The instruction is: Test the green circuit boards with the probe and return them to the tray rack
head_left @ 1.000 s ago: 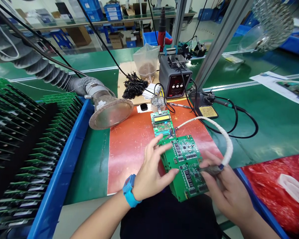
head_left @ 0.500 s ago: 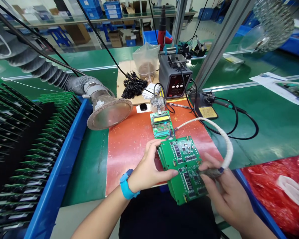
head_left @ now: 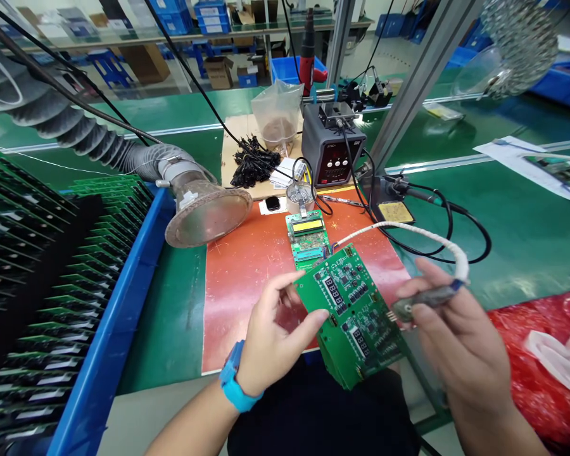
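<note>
My left hand [head_left: 275, 332], a blue band on its wrist, grips a stack of green circuit boards [head_left: 320, 297] by the left edge, thumb on top. Two black digit displays show on the uppermost board. In my right hand [head_left: 470, 348] is a grey taped pin probe [head_left: 422, 303]; its thin metal pins point left, close by the board's right edge. I cannot tell whether they touch it. From the probe, a white wrapped cable [head_left: 418, 232] loops back towards a small board with a yellow screen [head_left: 308, 225], which lies on the orange mat [head_left: 247, 285].
At the left, a blue bin [head_left: 118, 304] holds rows of upright circuit boards. A fume extraction hood [head_left: 209, 215] hangs beside the mat. Behind stand a soldering station [head_left: 335, 149], black cable parts [head_left: 254, 164] and a clear bag [head_left: 278, 114]. Red plastic [head_left: 541, 329] lies at the right.
My right hand and the probe have moved right, off the middle of the upper board. The top board has turned and shifted against those below it. My left hand has shifted slightly left.
</note>
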`<action>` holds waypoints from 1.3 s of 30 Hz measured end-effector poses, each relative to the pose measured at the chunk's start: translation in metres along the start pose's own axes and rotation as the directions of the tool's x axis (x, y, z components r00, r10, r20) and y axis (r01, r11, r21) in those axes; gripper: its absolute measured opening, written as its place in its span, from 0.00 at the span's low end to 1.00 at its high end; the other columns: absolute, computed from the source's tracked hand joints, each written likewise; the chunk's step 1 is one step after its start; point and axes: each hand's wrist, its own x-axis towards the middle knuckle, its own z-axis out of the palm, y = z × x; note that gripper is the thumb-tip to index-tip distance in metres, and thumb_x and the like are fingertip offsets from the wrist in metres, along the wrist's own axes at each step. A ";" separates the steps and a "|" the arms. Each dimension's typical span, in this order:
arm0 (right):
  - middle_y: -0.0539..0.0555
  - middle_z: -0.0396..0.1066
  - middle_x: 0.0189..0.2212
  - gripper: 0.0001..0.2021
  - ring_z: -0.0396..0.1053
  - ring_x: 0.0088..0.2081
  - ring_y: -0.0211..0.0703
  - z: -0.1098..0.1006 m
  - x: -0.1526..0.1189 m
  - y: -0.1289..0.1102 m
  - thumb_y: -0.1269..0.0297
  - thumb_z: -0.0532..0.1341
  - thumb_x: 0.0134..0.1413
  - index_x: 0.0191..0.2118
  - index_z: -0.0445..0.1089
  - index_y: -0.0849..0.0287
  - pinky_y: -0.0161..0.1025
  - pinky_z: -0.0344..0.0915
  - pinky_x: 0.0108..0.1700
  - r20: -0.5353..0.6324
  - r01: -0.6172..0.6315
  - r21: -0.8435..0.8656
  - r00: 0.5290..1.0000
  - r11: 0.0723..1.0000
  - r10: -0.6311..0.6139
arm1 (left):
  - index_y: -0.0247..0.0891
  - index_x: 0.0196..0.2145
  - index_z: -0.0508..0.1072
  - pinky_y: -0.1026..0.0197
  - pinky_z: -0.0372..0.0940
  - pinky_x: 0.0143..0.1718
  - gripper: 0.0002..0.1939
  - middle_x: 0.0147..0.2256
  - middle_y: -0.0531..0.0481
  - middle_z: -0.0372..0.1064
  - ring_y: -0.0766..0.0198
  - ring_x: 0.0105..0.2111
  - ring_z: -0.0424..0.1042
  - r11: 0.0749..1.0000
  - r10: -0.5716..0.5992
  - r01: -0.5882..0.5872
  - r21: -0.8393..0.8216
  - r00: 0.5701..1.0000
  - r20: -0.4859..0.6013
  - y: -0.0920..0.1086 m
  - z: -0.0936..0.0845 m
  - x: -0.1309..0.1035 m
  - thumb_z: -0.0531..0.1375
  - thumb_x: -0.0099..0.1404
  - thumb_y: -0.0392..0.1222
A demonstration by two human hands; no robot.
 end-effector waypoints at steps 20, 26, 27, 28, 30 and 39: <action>0.51 0.68 0.42 0.26 0.68 0.40 0.39 0.028 0.039 0.025 0.63 0.56 0.62 0.64 0.54 0.43 0.43 0.67 0.48 0.150 0.037 -0.240 0.989 0.970 -0.001 | 0.34 0.57 0.67 0.56 0.67 0.44 0.32 0.38 0.45 0.74 0.57 0.39 0.72 0.899 -0.294 0.415 0.137 0.806 -0.513 -0.109 -0.086 0.016 0.59 0.59 0.55; 0.53 0.69 0.42 0.26 0.68 0.42 0.41 0.025 0.040 0.026 0.63 0.56 0.63 0.64 0.53 0.46 0.43 0.68 0.47 0.194 0.097 -0.313 0.980 0.945 -0.037 | 0.34 0.58 0.64 0.60 0.66 0.33 0.31 0.33 0.49 0.72 0.61 0.29 0.69 0.810 -0.179 0.398 0.430 0.866 -0.466 -0.104 -0.083 0.016 0.56 0.62 0.54; 0.53 0.69 0.42 0.25 0.68 0.42 0.41 0.025 0.041 0.025 0.63 0.56 0.62 0.64 0.54 0.47 0.43 0.68 0.47 0.200 0.100 -0.325 0.979 0.940 -0.035 | 0.35 0.57 0.65 0.59 0.66 0.34 0.30 0.33 0.48 0.72 0.61 0.29 0.69 0.794 -0.161 0.389 0.468 0.876 -0.455 -0.105 -0.083 0.015 0.55 0.62 0.54; 0.54 0.70 0.42 0.25 0.69 0.42 0.41 0.024 0.041 0.024 0.63 0.57 0.62 0.64 0.55 0.48 0.42 0.69 0.47 0.205 0.096 -0.334 0.978 0.938 -0.027 | 0.35 0.57 0.66 0.58 0.66 0.35 0.28 0.34 0.48 0.71 0.61 0.29 0.69 0.776 -0.140 0.375 0.506 0.886 -0.442 -0.106 -0.083 0.015 0.55 0.63 0.53; 0.54 0.71 0.42 0.25 0.70 0.41 0.41 0.025 0.041 0.023 0.62 0.58 0.61 0.63 0.57 0.50 0.41 0.70 0.45 0.197 0.069 -0.337 0.980 0.939 -0.001 | 0.35 0.55 0.68 0.57 0.65 0.36 0.25 0.35 0.46 0.71 0.59 0.30 0.69 0.744 -0.092 0.340 0.575 0.905 -0.415 -0.109 -0.083 0.014 0.54 0.64 0.51; 0.55 0.73 0.39 0.21 0.72 0.35 0.40 0.030 0.039 0.027 0.61 0.60 0.58 0.57 0.65 0.55 0.37 0.71 0.36 0.094 0.015 -0.376 0.995 0.927 0.022 | 0.36 0.50 0.70 0.55 0.65 0.37 0.21 0.34 0.46 0.69 0.57 0.32 0.69 0.712 -0.018 0.290 0.640 0.918 -0.396 -0.112 -0.081 0.014 0.53 0.66 0.50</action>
